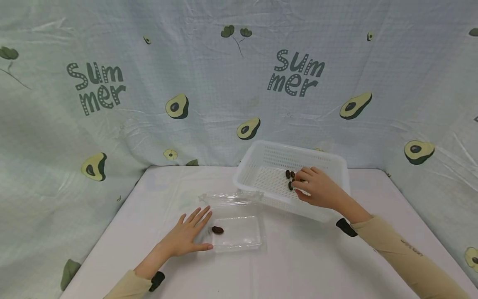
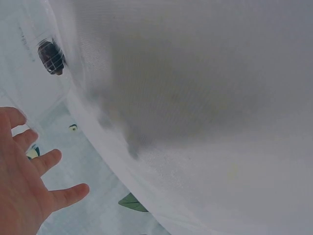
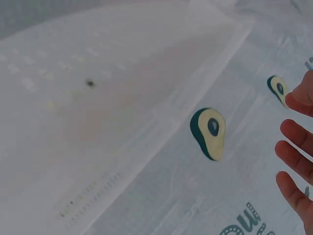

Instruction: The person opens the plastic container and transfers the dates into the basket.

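Observation:
In the head view my left hand (image 1: 186, 234) has its fingers spread at the left edge of a clear plastic box (image 1: 242, 245). One dark brown, wrinkled date (image 1: 218, 230) lies inside the box near the fingertips; in the left wrist view the date (image 2: 51, 57) shows beyond my hand (image 2: 24, 171). My right hand (image 1: 317, 189) reaches into a white perforated basket (image 1: 261, 195), fingertips right at several dark dates (image 1: 288, 174). Its thumb and index finger stand apart. Only fingers of the right hand (image 3: 296, 152) show in the right wrist view, loosely bent, with no date visible there.
The clear box's raised lid (image 1: 231, 198) stands along its far side, close to the basket's near left corner. Both rest on a white-covered table (image 1: 179, 274). A printed curtain (image 1: 209, 74) hangs behind and along the sides.

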The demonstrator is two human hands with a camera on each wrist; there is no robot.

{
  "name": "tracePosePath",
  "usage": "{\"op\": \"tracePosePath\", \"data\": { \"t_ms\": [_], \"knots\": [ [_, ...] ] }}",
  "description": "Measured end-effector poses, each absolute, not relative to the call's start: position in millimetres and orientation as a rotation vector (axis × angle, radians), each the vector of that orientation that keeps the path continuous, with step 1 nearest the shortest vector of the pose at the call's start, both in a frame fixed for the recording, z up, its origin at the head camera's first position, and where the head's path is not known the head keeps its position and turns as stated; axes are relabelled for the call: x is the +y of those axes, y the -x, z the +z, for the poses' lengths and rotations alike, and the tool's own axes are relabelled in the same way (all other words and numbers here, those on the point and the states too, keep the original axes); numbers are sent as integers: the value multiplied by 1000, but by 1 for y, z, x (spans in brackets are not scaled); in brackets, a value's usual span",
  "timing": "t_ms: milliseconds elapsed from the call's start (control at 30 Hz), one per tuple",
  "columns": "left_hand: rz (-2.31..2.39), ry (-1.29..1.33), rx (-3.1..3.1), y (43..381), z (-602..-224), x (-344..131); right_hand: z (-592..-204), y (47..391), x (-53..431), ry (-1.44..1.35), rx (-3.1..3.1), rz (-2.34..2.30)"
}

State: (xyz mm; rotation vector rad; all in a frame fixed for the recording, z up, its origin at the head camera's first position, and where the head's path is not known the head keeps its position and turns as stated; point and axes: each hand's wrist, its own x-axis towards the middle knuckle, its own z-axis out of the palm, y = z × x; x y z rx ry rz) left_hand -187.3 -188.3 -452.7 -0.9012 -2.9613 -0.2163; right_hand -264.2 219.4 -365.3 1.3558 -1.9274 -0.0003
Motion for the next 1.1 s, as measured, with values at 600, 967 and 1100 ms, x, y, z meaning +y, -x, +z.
{"op": "tracePosePath", "data": {
  "t_ms": [600,967,1100],
  "knots": [
    [-205,899,-2952,187,-454,-189,-426,221,146,-1536,-1971,-53],
    [-196,896,-2937,189,-456,-189,-449,220,92,-1520,-2068,-206],
    [-200,890,-2945,189,-456,-190,-452,219,74,-1506,-2150,-259]
  ]
}}
